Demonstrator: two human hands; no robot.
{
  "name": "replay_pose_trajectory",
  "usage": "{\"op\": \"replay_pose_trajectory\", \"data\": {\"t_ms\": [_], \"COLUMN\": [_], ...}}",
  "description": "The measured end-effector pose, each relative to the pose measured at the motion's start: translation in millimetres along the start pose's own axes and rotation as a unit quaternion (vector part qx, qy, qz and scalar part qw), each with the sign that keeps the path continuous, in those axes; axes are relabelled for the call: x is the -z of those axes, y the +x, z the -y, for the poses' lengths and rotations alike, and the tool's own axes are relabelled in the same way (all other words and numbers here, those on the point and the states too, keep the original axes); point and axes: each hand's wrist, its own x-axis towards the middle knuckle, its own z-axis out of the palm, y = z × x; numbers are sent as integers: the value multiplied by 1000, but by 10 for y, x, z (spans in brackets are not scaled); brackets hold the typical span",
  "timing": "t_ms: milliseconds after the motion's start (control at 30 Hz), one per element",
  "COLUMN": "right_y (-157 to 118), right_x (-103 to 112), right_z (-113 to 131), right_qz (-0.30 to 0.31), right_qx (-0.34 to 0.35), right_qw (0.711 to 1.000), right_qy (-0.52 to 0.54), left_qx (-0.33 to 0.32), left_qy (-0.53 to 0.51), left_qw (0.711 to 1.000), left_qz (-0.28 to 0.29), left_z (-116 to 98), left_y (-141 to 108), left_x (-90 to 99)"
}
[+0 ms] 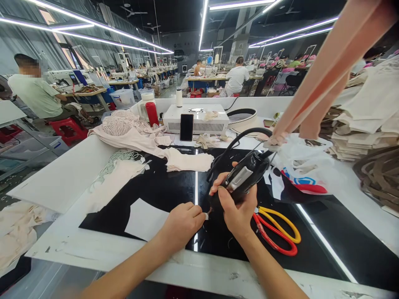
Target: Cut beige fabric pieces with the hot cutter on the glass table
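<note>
Rows of sewing stations and seated workers fill the room behind a white worktable point(102, 249) fitted with a glossy black work surface point(162, 187). The left hand point(185, 222) is closed, its thumb and index finger pinching a small pale piece point(206, 216) just above the black work surface. The right hand point(238, 205) is wrapped around a black handheld tool point(241, 176), which bears a silver plate on its side. The tool is tilted, its lower end near the pinched piece; contact between the two cannot be determined. A black cable point(225, 151) arcs from the upper end.

Adjacent to the right hand lie scissors with one red and one yellow handle loop point(280, 232). A white sheet point(145, 218) lies beside the left forearm. Farther out, cream fabric point(188, 160) rests across the rear of the black work surface. Behind it, a smartphone point(186, 127) stands upright in front of a vented white unit point(199, 120); a red bottle point(151, 113) stands left of the unit. Pink straps point(336, 70) hang at upper right, above a plastic bag point(307, 164). Stacked beige pieces point(370, 116) occupy the far right.
</note>
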Motion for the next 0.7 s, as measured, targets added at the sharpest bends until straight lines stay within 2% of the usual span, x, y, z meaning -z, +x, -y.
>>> {"op": "replay_pose_trajectory", "data": {"t_ms": [300,700], "right_y": [-48,-92], "right_x": [34,26], "right_z": [88,91], "right_qz": [-7,1], "right_qx": [-13,-11], "right_qw": [1000,1000], "right_qy": [25,1], "left_qx": [6,10], "left_qy": [-21,-46], "left_qw": [1000,999], "left_qz": [1,0], "left_z": [3,31], "left_y": [-39,-101], "left_x": [42,79]}}
